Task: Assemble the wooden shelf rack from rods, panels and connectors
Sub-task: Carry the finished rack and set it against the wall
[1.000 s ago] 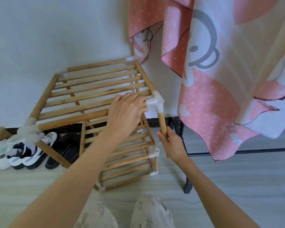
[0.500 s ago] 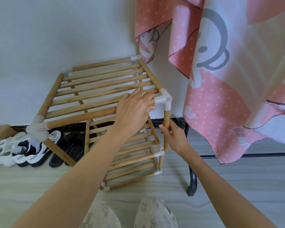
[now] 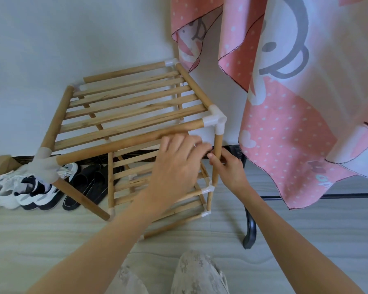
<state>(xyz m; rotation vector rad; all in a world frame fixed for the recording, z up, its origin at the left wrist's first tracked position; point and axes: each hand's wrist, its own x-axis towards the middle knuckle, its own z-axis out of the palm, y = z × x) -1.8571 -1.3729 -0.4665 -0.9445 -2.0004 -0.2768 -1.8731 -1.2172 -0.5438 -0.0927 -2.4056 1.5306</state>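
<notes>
The wooden shelf rack stands on the floor against the wall, its slatted top panel framed by rods and white plastic corner connectors. The front right connector joins the front top rod to an upright rod. My right hand grips that upright rod just below the connector. My left hand is off the front rod, just below it, fingers loosely bent and blurred, reaching toward the upright rod. Lower slatted shelves show beneath.
Shoes and dark slippers lie on the floor under the rack's left side. A cardboard box sits at far left. A pink patterned cloth hangs on a black stand at right. My knees are below.
My left hand has let go of the front top rod and dropped below it toward the upright rod. The right hand keeps its grip on the upright rod. The view has shifted slightly.
</notes>
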